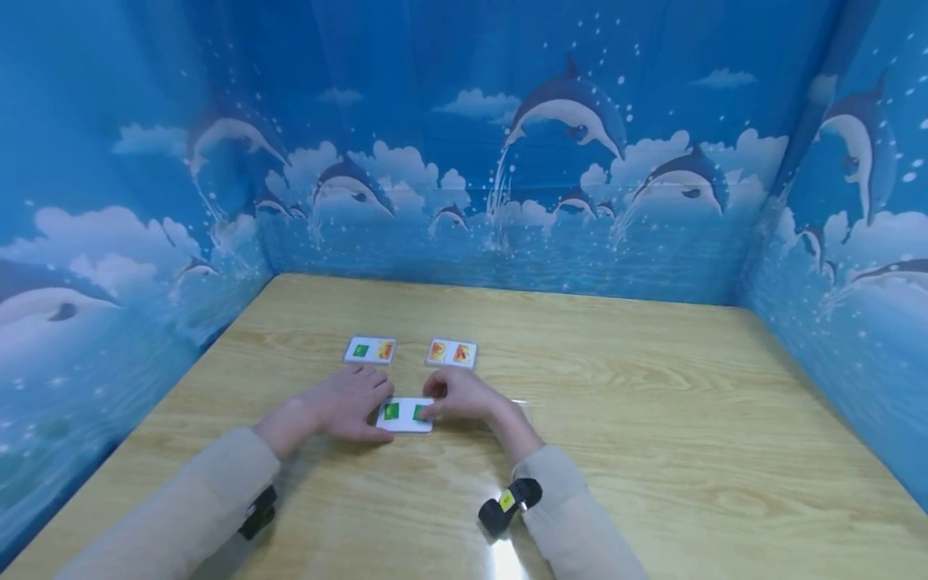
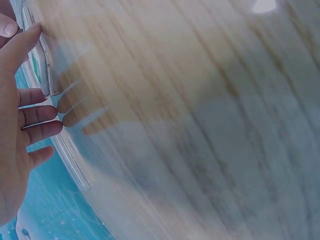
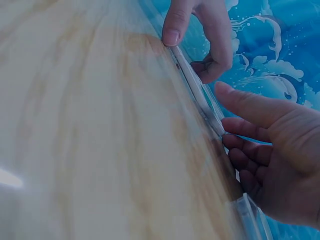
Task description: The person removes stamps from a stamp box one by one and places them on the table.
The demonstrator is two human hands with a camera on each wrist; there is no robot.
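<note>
A white card with two green pictures (image 1: 404,425) lies on the table between the hands. At its left end rests the left hand (image 1: 347,403), its thumb at the near corner and its fingers spread along the side. The right hand (image 1: 464,394) is at the other end, its thumb over the right green picture and its fingers curled at the edge. The right wrist view shows the card edge-on (image 3: 192,82) between the left thumb and the right fingertips; the left wrist view catches only the card's edge (image 2: 44,65) beside the left fingers.
Behind the hands lie a card with a green and an orange picture (image 1: 370,350) and one with two orange pictures (image 1: 453,353). A clear-edged piece (image 1: 523,405) is partly hidden by the right wrist. A blue dolphin curtain (image 1: 464,161) surrounds the wooden table (image 1: 652,419).
</note>
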